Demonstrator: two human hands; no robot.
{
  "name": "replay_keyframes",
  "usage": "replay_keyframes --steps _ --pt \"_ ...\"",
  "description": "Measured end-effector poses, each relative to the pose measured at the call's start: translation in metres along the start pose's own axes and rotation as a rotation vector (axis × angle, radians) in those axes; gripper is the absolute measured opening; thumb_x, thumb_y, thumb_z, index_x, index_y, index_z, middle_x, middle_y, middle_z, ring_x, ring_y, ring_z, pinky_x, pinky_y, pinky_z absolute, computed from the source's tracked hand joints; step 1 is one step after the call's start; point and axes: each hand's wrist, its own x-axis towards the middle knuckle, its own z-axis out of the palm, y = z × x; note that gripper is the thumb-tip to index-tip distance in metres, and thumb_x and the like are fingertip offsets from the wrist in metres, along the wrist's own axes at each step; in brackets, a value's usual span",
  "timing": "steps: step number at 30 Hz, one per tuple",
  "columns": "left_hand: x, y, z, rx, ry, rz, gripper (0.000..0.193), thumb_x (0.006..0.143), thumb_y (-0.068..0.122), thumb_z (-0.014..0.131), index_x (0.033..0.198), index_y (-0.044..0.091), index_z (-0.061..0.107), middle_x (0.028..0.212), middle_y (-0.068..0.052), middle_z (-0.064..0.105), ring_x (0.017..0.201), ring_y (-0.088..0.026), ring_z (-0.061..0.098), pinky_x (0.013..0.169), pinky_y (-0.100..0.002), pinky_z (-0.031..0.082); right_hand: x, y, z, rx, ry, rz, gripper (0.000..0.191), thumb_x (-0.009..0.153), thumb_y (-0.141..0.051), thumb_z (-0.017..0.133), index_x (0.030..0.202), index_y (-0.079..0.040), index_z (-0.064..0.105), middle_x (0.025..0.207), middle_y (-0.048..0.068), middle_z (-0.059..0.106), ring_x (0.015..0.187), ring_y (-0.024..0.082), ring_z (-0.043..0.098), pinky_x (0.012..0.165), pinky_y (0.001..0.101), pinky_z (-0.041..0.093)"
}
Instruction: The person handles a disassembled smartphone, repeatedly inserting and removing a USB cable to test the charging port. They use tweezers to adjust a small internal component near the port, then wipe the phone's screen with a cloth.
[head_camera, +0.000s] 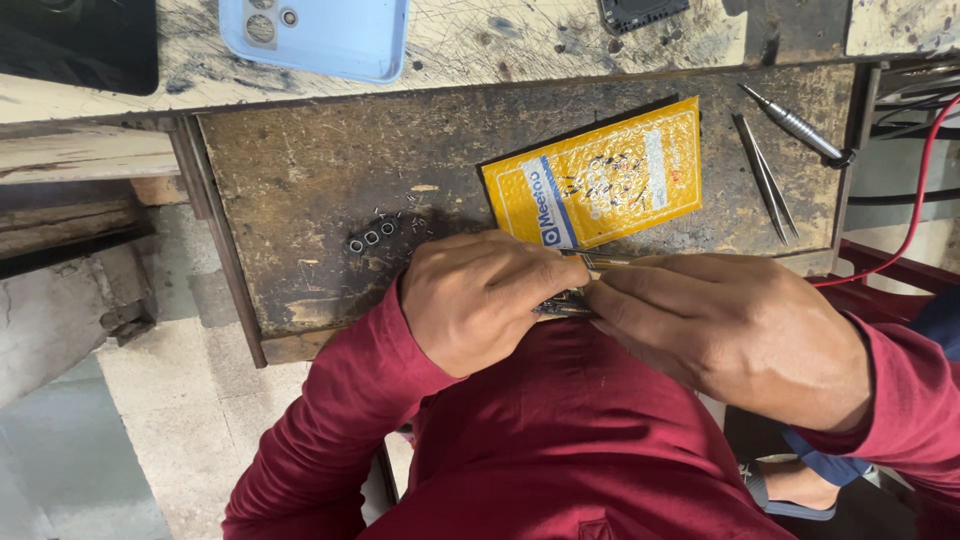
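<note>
At the near edge of the worktop, your left hand and right hand pinched a small dark part between pressed fingers; a slip risked dropping it off the edge or scattering the loose rings.

Small repair workshop: scarred wooden bench; on it tweezers, tiny screws, phone.

I see a light blue phone case up top, a yellow packet mid-bench, tweezers beside a metal screwdriver, small rings left
</note>
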Motion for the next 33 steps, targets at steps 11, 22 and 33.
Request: replay_keyframes --steps 11,22,33 --pt "0.003 0.000 -0.003 -0.017 -0.018 -0.003 0.038 0.082 -0.005 0.072 0.115 0.012 0.067 0.104 -0.004 0.074 0.094 -0.024 0.074 0.084 -0.038 0.061 -0.004 -0.002 0.004 0.011 0.072 0.055 0.038 0.084 -0.019 0.076 0.118 -0.002 0.071 0.107 0.010 0.075 0.088 0.024 0.075 0.071 0.0350 0.059" --pt "0.003 0.002 -0.002 0.001 -0.013 -0.009 0.034 0.086 -0.004 0.072 0.116 0.012 0.068 0.105 -0.005 0.074 0.097 -0.024 0.075 0.087 -0.038 0.061 -0.002 0.004 0.000 -0.009 -0.019 -0.024 0.039 0.079 -0.014 0.067 0.115 -0.001 0.071 0.113 0.014 0.073 0.096 0.027 0.073 0.077 0.0374 0.060" --pt "0.007 0.004 -0.005 -0.061 -0.033 -0.039 0.037 0.080 0.001 0.080 0.114 0.012 0.071 0.108 -0.003 0.072 0.093 -0.024 0.073 0.081 -0.037 0.060 -0.017 -0.003 0.014 0.089 0.103 0.270 0.048 0.079 -0.029 0.083 0.117 -0.004 0.067 0.100 0.010 0.074 0.084 0.029 0.074 0.070 0.0371 0.058"
